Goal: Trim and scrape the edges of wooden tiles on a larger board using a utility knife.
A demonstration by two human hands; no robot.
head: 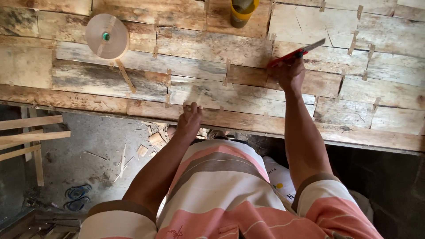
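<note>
head view: right hand (290, 73) grips red cutter (295, 53).

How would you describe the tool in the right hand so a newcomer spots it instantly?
Start at the wide sheet of patched wood veneer. Over its right half, the right hand grips a utility knife. Its red handle and bare metal blade stand out from the brown wood and paper tape strips.

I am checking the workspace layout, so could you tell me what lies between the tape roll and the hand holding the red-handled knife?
In the head view, only taped veneer sheets lie between the tape roll and the right hand with its knife.
</note>
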